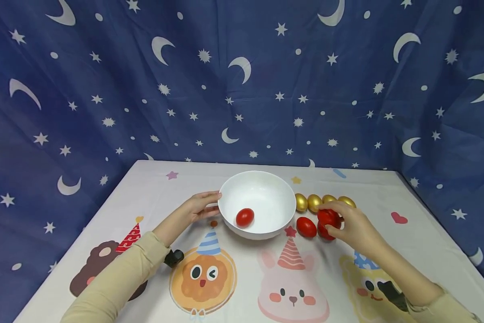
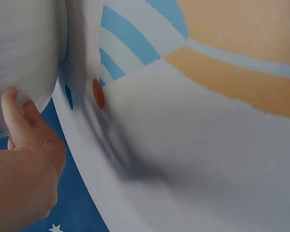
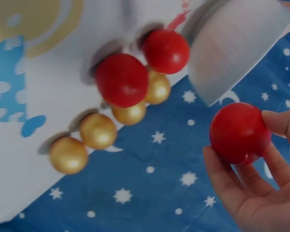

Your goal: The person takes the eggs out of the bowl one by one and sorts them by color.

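Observation:
A white bowl [image 1: 280, 202] stands on the table with one red egg [image 1: 245, 217] inside. My left hand [image 1: 196, 207] touches the bowl's left side; in the left wrist view its fingers lie against the outer wall. To the right of the bowl, my right hand [image 1: 353, 226] pinches a red egg [image 3: 240, 133] between thumb and fingers, raised above the table in the right wrist view. Beneath it sits another red egg [image 3: 122, 80], and one more red egg [image 1: 306, 227] lies nearer the bowl. Several golden eggs [image 1: 314, 203] form a row just behind.
Cartoon animals and party hats are printed on the white tablecloth [image 1: 246, 269]. A dark blue curtain [image 1: 266, 134] with moons and stars hangs behind the table. Black wrist devices show at the left sleeve [image 1: 121, 278] and the right sleeve [image 1: 440, 305].

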`<action>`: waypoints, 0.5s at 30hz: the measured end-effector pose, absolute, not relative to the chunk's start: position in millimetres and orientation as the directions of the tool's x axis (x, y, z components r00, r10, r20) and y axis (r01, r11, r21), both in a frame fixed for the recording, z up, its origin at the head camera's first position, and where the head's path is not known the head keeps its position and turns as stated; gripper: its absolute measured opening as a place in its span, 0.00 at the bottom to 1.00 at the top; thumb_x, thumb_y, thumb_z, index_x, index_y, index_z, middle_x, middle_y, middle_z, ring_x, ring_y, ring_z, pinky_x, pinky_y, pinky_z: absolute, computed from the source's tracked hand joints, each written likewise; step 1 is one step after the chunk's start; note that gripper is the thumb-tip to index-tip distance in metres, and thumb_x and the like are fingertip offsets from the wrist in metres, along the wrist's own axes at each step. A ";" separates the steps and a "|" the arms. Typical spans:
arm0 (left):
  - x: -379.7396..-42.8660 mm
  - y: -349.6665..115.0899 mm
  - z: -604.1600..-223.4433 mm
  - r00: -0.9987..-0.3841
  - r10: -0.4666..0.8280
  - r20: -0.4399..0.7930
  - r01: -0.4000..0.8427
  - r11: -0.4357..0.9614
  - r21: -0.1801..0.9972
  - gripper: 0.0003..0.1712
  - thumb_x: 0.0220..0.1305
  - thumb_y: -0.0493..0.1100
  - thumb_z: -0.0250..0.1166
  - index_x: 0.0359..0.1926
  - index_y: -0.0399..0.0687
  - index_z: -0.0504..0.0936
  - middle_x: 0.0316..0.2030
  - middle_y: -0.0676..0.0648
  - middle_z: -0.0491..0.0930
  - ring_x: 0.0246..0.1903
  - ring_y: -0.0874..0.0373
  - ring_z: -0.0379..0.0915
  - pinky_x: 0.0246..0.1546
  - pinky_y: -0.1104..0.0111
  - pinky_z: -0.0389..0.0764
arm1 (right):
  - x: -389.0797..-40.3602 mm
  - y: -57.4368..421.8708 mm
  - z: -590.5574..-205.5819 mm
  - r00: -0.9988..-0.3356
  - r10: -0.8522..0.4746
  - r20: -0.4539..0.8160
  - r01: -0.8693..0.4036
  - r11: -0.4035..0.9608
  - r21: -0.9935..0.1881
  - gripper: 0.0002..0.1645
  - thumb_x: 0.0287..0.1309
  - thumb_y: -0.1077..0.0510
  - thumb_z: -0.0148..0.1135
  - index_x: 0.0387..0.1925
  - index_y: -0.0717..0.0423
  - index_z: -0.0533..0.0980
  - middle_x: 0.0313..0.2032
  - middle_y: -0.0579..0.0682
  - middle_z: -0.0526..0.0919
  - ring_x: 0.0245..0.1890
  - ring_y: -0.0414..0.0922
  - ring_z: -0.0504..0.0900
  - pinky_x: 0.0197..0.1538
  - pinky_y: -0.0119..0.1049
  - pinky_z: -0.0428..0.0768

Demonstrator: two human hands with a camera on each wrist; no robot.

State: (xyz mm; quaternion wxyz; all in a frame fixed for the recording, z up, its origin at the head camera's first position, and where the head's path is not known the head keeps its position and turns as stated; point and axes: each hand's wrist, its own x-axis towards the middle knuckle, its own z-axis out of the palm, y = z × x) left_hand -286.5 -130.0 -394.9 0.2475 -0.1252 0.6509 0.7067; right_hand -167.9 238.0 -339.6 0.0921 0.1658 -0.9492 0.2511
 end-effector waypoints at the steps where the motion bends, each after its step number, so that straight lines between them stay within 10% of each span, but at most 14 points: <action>1: -286.0 -130.3 -395.1 -0.847 0.186 -0.498 -0.512 -0.033 0.858 0.30 0.67 0.44 0.58 0.68 0.44 0.63 0.58 0.41 0.68 0.34 0.60 0.76 0.41 0.75 0.86 | -168.1 240.2 -340.0 -0.930 -0.263 0.256 -0.355 0.823 -0.444 0.29 0.39 0.71 0.72 0.49 0.62 0.77 0.42 0.60 0.80 0.39 0.53 0.78 0.39 0.46 0.88; 15: -283.6 -130.1 -393.1 -0.846 0.195 -0.496 -0.512 -0.035 0.858 0.31 0.69 0.43 0.56 0.70 0.44 0.60 0.66 0.35 0.62 0.31 0.62 0.77 0.38 0.76 0.87 | -175.3 267.6 -352.8 -0.961 -0.201 0.189 -0.267 0.848 -0.457 0.26 0.42 0.70 0.71 0.48 0.66 0.76 0.43 0.66 0.79 0.39 0.57 0.78 0.41 0.52 0.87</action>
